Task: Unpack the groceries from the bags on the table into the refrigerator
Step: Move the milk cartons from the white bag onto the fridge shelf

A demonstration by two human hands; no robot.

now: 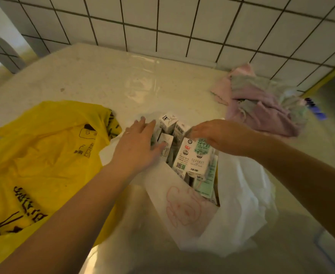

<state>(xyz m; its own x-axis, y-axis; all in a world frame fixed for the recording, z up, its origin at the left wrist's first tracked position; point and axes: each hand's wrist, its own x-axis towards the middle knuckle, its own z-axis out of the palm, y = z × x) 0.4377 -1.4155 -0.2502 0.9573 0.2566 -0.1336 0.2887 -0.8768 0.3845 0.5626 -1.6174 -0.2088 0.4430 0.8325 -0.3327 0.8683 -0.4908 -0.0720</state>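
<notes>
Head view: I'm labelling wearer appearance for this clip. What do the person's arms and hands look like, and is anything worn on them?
Both forearms are bare as far as the frame shows, with no sleeves, gloves or watch in view. The left hand has what looks like a thin pale ring on one of its fingers. The right hand shows no jewellery; it is slightly blurred.

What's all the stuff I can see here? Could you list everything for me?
white plastic bag: one, white with a pink drawing, open at table centre
white-and-green milk cartons: several, exact count unclear, standing inside the white bag
yellow plastic bag: one, yellow with black print, lying flat on the left
pink and grey crumpled cloths: a heap, by the wall on the right
pale glossy table: one, cream
white tiled wall: behind the table
left hand: open, on the cartons
right hand: fingers on top of the front carton
</notes>
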